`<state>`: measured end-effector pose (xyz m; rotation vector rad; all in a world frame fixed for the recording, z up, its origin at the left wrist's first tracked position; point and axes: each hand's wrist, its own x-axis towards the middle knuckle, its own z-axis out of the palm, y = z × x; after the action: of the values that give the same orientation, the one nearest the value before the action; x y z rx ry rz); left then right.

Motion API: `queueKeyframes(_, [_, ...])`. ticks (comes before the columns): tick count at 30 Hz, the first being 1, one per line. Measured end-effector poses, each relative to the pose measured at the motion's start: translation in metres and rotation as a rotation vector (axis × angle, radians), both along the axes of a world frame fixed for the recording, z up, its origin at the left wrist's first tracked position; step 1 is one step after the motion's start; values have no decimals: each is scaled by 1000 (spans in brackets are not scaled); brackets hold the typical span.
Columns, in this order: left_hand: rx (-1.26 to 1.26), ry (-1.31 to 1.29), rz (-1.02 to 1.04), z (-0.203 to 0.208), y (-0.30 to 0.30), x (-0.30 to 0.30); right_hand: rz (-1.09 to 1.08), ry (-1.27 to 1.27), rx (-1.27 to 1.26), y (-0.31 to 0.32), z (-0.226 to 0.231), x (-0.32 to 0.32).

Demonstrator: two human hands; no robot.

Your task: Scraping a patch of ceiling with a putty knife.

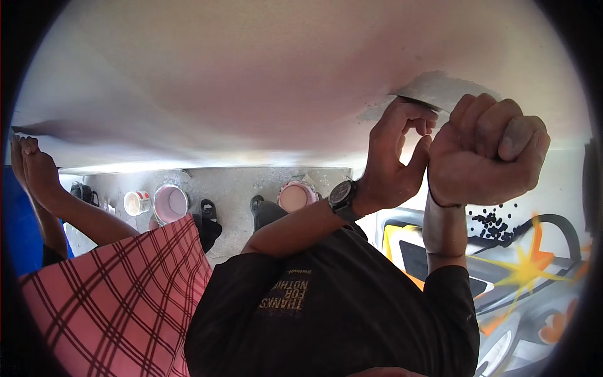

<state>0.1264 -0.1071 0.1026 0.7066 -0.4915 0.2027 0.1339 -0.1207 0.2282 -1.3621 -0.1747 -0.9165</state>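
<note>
Right hand in a fist, left hand curled, by a blade at the wall

The right hand is closed tight, knuckles up; its palm is hidden, so I cannot tell what, if anything, it grips. Just to its left, the left hand is half curled, with a gap showing between thumb and forefinger. The blade, thin and dark-edged, lies against the wall at the left fingertips and runs toward the fist; whether the left hand grips it or only touches it, I cannot tell. Around and above the blade is a grey patch.

A watch is on the left wrist, a thin dark band on the right. The person wears a black shirt.

Beyond, on the rough grey floor, stand two pails with pinkish insides, well apart, and a small white tub beside the left pail. At far left, a co-worker in a pink plaid shirt has both hands raised near the wall. At right is a painted mural.
</note>
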Motion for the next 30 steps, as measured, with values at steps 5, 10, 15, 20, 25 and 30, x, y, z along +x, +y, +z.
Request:
queueKeyframes(5, [-56, 58, -23, -10, 1, 1, -94, -13, -98, 8, -24, 10])
queueKeyframes(10, [-59, -14, -4, 2, 5, 0, 221, -187, 20, 0, -14, -7])
queueKeyframes(15, [-49, 21, 14, -5, 7, -18, 101, -30, -70, 1, -12, -29])
queueKeyframes(20, [-87, -28, 16, 9, 4, -23, 104, -86, -136, 5, -3, -37])
queueKeyframes(25, [-55, -50, 40, 5, 4, -29, 71, -36, -133, 9, 3, -43])
queueKeyframes(30, [-117, -21, -27, 5, 0, -27, -97, -111, -122, 14, -2, -32])
